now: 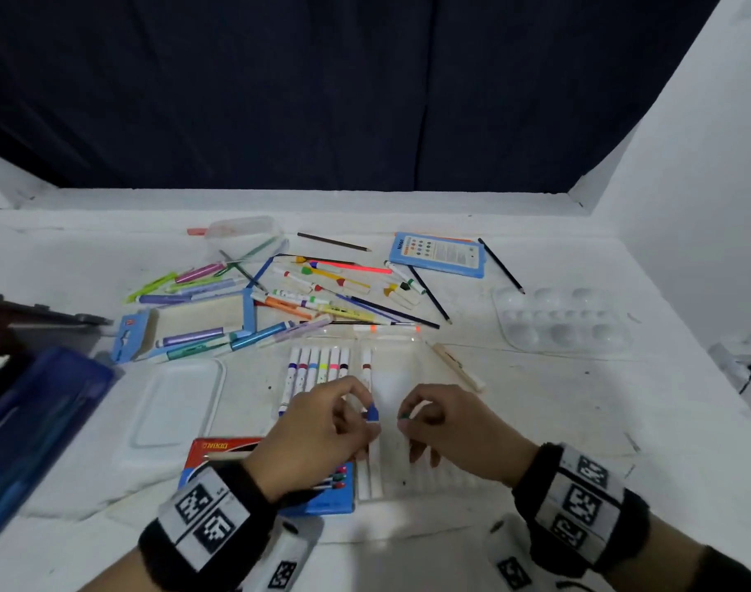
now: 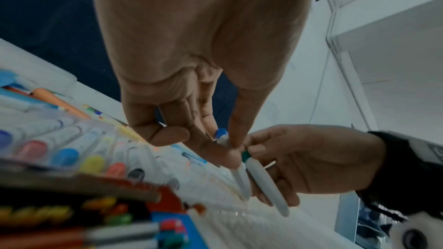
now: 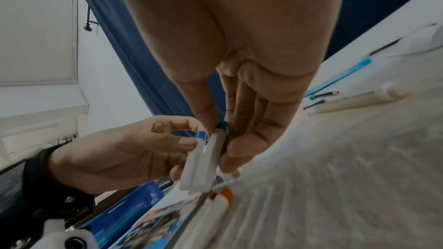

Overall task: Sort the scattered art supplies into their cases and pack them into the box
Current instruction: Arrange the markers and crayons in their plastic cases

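The left hand [image 1: 318,425] pinches a white marker with a blue cap [image 1: 372,413] between thumb and fingertips, the cap end pointing away from the person. The right hand [image 1: 446,429] pinches a second white marker with a green cap [image 1: 404,416] the same way. In the wrist views the two markers lie side by side, touching or nearly so, between the hands.

Both hands hover over a clear plastic marker case [image 1: 412,365] lying open on the white desk [image 1: 557,412]. A row of capped markers [image 1: 318,367] already sits in its left part, and one more marker with a dark red band [image 1: 366,369] lies apart from that row.

Just left of the case lies a clear lid [image 1: 175,403]. Under the left wrist is a red and blue pencil box [image 1: 220,455]. Farther back, loose pens, pencils and markers [image 1: 314,292] lie scattered in a heap, with a blue booklet [image 1: 438,255] and a white paint palette [image 1: 562,320] to the right. A dark blue box [image 1: 32,425] stands at the left edge.
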Action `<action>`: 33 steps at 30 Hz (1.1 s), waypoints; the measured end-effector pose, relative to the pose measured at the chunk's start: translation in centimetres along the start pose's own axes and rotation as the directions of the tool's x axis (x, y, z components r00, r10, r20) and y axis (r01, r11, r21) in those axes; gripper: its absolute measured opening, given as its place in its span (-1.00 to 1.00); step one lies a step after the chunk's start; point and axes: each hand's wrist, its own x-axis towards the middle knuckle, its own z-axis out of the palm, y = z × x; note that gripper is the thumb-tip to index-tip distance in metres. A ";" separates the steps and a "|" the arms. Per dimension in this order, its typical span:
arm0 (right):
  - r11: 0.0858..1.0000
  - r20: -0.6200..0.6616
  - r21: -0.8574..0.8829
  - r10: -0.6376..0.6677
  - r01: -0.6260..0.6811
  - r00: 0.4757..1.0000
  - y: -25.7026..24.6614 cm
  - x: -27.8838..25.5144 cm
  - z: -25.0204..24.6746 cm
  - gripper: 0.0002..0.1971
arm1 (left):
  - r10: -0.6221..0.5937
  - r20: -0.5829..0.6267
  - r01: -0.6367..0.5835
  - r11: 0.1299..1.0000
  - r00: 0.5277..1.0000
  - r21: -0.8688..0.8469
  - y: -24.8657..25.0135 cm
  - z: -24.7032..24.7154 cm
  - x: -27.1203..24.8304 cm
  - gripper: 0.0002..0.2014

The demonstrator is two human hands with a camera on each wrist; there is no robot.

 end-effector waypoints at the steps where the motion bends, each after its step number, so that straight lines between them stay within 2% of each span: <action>1: 1.000 0.018 -0.004 0.016 -0.015 1.000 0.2 0.2 0.3 -0.91 | -0.010 0.006 0.010 1.000 1.000 0.010 -0.3 0.3 -0.1 -0.86; 5: 0.999 0.037 -0.007 0.049 -0.049 0.998 1.0 0.7 1.0 -0.92 | -0.056 0.055 0.053 0.998 0.997 0.044 -1.0 1.1 0.1 -0.83; 8: 0.998 0.036 -0.046 0.044 -0.042 0.998 1.1 0.7 1.0 -0.91 | -0.020 0.034 0.011 0.971 0.999 0.240 -1.2 1.4 0.2 -0.77; 12: 0.975 0.048 -0.224 0.003 0.008 0.999 1.0 0.8 0.8 -0.83 | 0.013 0.053 -0.037 0.873 0.999 0.486 -1.2 1.7 0.3 -0.72; 16: 0.891 0.039 -0.443 -0.088 0.096 0.995 0.9 0.3 1.4 -0.68 | 0.063 0.052 -0.082 0.746 0.997 0.661 -0.7 1.8 0.5 -0.61; 19: 0.842 0.038 -0.515 -0.165 0.161 0.986 0.6 -0.1 1.9 -0.65 | 0.056 0.066 -0.086 0.725 0.996 0.683 -0.7 1.6 0.7 -0.46; 26: 0.739 0.125 -0.630 -0.208 0.239 0.970 -0.3 -0.8 2.4 -0.61 | 0.089 0.067 -0.111 0.733 0.994 0.671 -1.0 0.2 1.7 -0.77; 33: 0.680 0.201 -0.670 -0.220 0.298 0.954 -0.6 -0.6 2.6 -0.61 | 0.054 0.094 -0.105 0.695 0.994 0.711 -1.0 0.1 2.8 -0.79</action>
